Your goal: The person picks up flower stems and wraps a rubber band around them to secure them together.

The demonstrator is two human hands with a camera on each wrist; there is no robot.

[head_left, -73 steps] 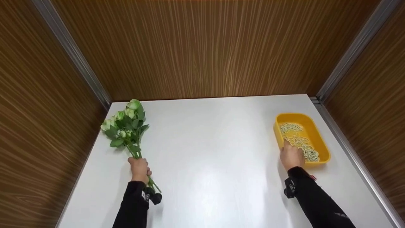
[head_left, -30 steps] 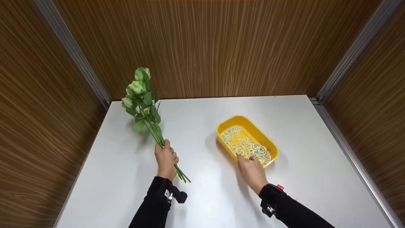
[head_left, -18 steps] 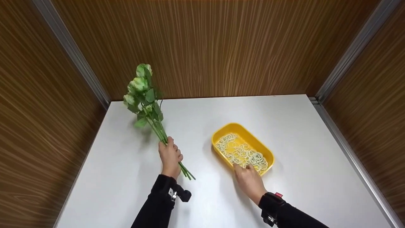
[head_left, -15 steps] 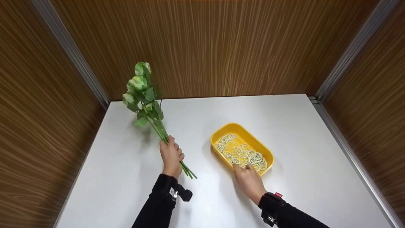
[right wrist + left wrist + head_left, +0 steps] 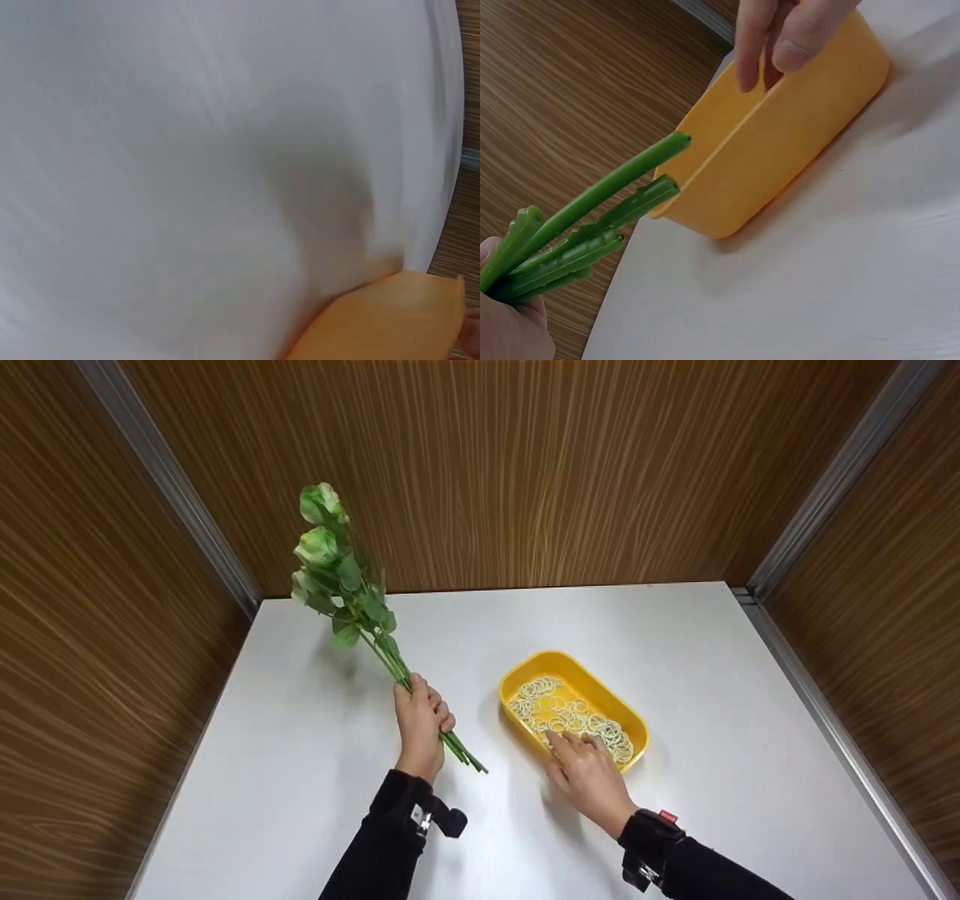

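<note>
My left hand (image 5: 421, 724) grips the stems of a bunch of green-white roses (image 5: 330, 562) and holds it tilted up, blooms toward the back left. The cut stem ends (image 5: 592, 217) stick out past my left hand (image 5: 510, 330) toward the yellow tray (image 5: 780, 157). The yellow tray (image 5: 630, 720) sits mid-table and holds several pale rubber bands (image 5: 570, 716). My right hand (image 5: 585, 769) reaches over the tray's near rim, its extended fingers (image 5: 780, 37) touching the bands. The right wrist view shows only the table and a corner of the tray (image 5: 382, 319).
The white table (image 5: 712, 660) is enclosed by brown wood-grain walls (image 5: 525, 472) at the back and both sides, with metal strips (image 5: 810, 517) in the corners. Black sleeves and wrist-mounted cameras (image 5: 446, 817) cover both forearms.
The yellow tray was dragged from the right edge to mid-table. My left hand lifted the roses off the table and moved right. My right fingers now reach further into the tray.
</note>
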